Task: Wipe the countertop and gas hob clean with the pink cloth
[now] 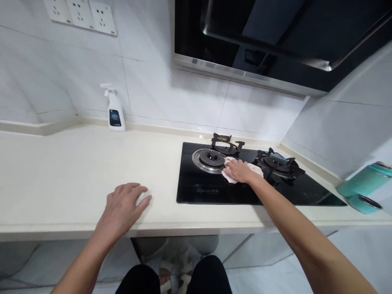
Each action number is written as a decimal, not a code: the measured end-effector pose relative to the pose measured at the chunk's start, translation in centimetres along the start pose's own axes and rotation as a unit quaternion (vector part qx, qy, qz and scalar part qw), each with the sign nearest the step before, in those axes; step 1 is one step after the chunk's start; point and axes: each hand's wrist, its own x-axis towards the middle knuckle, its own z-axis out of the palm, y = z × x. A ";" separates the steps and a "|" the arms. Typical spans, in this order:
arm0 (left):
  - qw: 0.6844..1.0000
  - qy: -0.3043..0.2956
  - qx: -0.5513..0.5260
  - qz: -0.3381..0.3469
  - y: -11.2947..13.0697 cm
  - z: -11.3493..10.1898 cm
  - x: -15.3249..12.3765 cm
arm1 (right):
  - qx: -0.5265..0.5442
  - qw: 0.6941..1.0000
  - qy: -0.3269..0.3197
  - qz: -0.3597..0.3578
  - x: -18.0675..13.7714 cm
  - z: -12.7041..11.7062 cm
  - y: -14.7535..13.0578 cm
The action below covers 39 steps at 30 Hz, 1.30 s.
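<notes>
My right hand [240,171] presses a crumpled pale pink-white cloth [228,176] onto a black glass gas hob [196,188], between its two burners. The cloth touches the edge of the left burner [210,159], whose steel ring is bare of its pan support. That cast-iron pan support [227,143] lies at the back of the hob, and the right burner keeps its black grate [278,165]. My left hand [124,208] rests on the cream countertop [76,175] left of the hob, fingers apart and holding nothing.
A white spray bottle [114,112] with a blue label stands against the tiled wall. Wall sockets [80,14] are above it. A black range hood [245,45] overhangs the hob, and teal canisters [364,185] sit at the right edge.
</notes>
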 end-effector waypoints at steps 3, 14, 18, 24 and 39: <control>1.000 0.003 0.008 0.004 0.2 -0.1 0.0 | -0.004 0.999 0.041 -0.034 -2.7 -0.5 -4.2; 1.000 -0.004 0.011 0.008 0.2 -0.4 0.3 | 0.142 0.948 0.204 -0.200 -8.3 -0.3 -16.9; 1.000 -0.012 0.020 0.000 0.6 -0.9 0.3 | 0.182 0.966 0.172 -0.063 -7.0 0.8 -11.9; 1.000 -0.010 0.024 -0.002 0.9 -1.0 0.2 | 0.129 0.975 0.137 0.115 -4.7 2.2 -3.9; 0.999 -0.039 0.025 -0.026 0.9 -0.6 1.2 | 0.183 0.951 0.249 -0.011 -14.8 6.2 0.7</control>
